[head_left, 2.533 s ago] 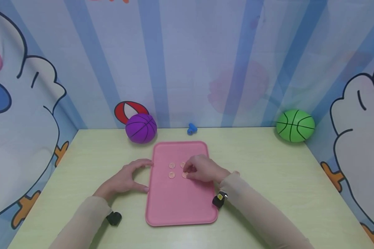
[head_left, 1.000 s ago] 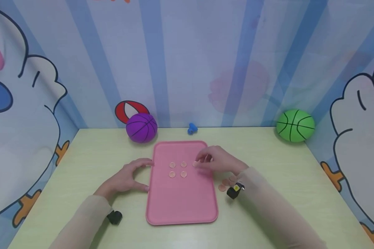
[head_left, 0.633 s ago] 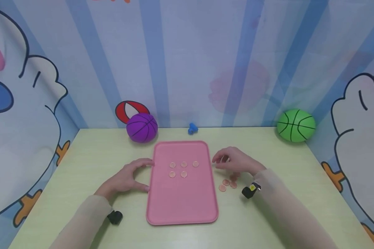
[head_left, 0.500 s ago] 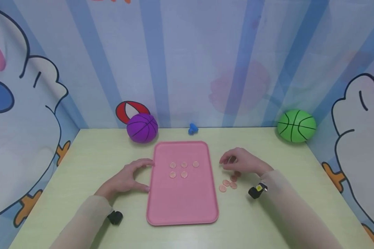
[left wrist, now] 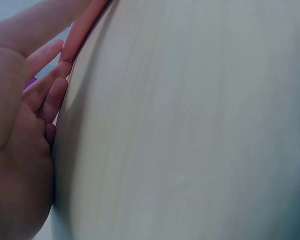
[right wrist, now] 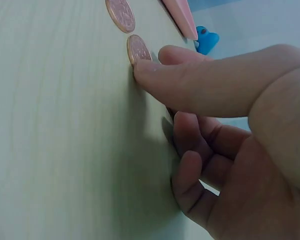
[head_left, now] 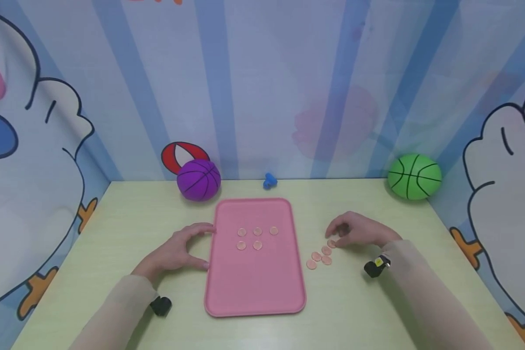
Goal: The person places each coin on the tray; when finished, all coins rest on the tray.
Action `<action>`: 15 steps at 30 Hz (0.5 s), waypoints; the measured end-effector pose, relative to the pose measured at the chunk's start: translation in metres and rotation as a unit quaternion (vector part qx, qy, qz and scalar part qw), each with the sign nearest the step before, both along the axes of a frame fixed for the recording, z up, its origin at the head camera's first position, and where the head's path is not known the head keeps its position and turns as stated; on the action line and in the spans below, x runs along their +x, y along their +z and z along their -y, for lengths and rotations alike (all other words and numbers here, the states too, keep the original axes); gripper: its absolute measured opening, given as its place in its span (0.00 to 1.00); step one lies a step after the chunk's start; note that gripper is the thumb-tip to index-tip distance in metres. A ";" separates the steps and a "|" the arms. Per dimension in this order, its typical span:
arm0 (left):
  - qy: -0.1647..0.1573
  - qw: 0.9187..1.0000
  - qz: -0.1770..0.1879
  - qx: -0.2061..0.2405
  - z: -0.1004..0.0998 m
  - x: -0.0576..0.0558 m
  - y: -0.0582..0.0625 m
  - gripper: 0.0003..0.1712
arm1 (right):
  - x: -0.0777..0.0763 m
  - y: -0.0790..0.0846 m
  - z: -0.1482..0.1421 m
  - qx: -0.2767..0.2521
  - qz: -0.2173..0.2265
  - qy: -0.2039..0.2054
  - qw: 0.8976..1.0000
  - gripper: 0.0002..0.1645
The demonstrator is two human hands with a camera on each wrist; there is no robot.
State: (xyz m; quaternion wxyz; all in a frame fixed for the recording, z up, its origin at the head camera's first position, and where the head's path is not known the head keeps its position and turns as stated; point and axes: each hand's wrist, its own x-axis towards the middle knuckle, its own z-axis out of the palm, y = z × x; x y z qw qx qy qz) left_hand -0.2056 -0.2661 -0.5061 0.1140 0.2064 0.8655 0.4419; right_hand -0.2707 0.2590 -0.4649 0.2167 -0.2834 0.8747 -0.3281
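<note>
On the pink tray (head_left: 254, 287) lie several copper coins (head_left: 257, 245), three across the far row and two across the near one. My left hand (head_left: 175, 250) rests at the tray's left side, thumb and index finger spread, their tips touching its rim. Right of the tray, several more coins (head_left: 316, 256) lie loosely grouped on the table. My right hand (head_left: 360, 229) is at the farthest of these, thumb and index finger on either side of one coin (right wrist: 139, 49). In the right wrist view the thumb tip presses that coin's edge; the index fingertip is partly hidden behind the thumb.
A purple ball (head_left: 199, 180) stands behind the tray's left corner, and a green ball (head_left: 414, 176) at the table's far right corner. Between them a small blue object (head_left: 270, 181) sits by the striped backdrop (head_left: 267, 97). The table (head_left: 363, 311) is pale wood.
My right hand set a coin at the right end of the tray's far row, let go and moved right to the loose coins. My left hand stayed at the tray's edge.
</note>
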 end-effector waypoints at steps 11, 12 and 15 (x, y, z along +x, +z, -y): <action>-0.004 1.000 -0.003 -0.001 0.001 0.000 -0.002 0.56 | 0.000 0.002 0.001 0.008 0.005 0.013 1.000 0.14; -0.003 1.000 -0.003 -0.002 0.001 0.000 -0.001 0.56 | 0.000 0.002 0.002 0.011 0.005 0.012 1.000 0.13; -0.003 1.000 -0.003 -0.003 0.001 0.000 0.000 0.57 | -0.001 0.002 0.004 0.017 0.013 0.007 1.000 0.14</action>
